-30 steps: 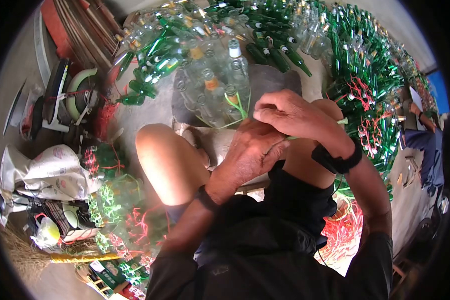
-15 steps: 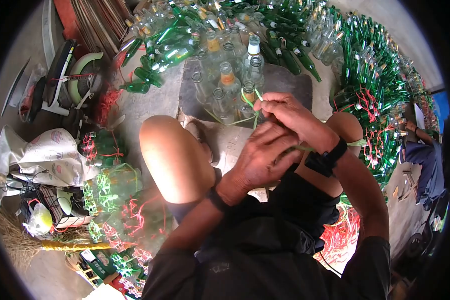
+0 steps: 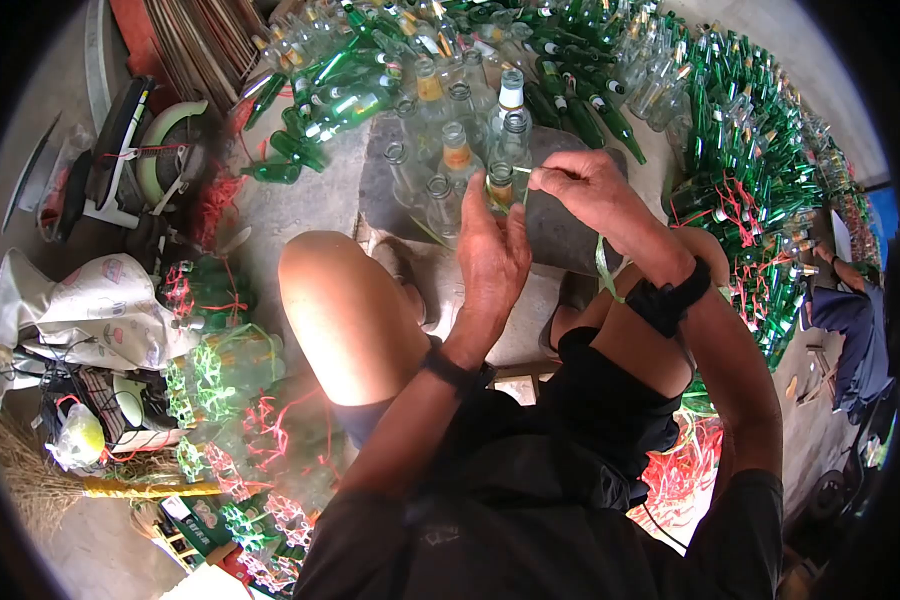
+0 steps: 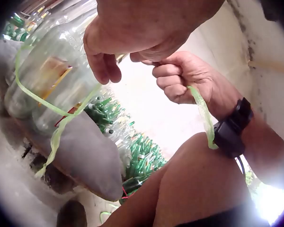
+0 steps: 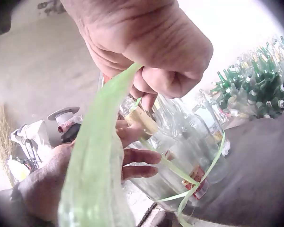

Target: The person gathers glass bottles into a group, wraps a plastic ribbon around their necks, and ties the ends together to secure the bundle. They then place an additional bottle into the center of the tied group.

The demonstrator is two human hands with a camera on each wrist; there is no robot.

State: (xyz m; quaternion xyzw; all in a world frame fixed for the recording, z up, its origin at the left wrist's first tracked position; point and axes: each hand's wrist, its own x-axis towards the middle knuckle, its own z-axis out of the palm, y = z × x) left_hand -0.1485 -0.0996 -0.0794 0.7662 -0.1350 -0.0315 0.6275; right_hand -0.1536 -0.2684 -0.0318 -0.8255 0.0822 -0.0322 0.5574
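Note:
A cluster of clear glass bottles (image 3: 442, 212) stands upright in front of the knees, with a green plastic strap (image 4: 42, 101) around it. My left hand (image 3: 495, 262) is at the near side of the cluster, thumb and index finger spread beside a bottle neck (image 3: 501, 182). In the right wrist view its fingers (image 5: 141, 163) reach out straight against the bottles. My right hand (image 3: 602, 200), fingers curled, grips the green strap just right of that neck. A length of strap (image 4: 202, 111) trails from the right fist toward the wrist.
The bottles stand on a dark grey pad (image 3: 570, 215). Piles of green bottles (image 3: 610, 115) lie beyond and to the right. Strapped bottle bundles (image 3: 225, 375) and a white bag (image 3: 110, 310) are on the left. Another person (image 3: 845, 320) sits at far right.
The hands, earlier close together over the strap, have drawn apart. My left hand has moved forward to the bottle necks with its fingers extended; my right has pulled a strap end up to the right.

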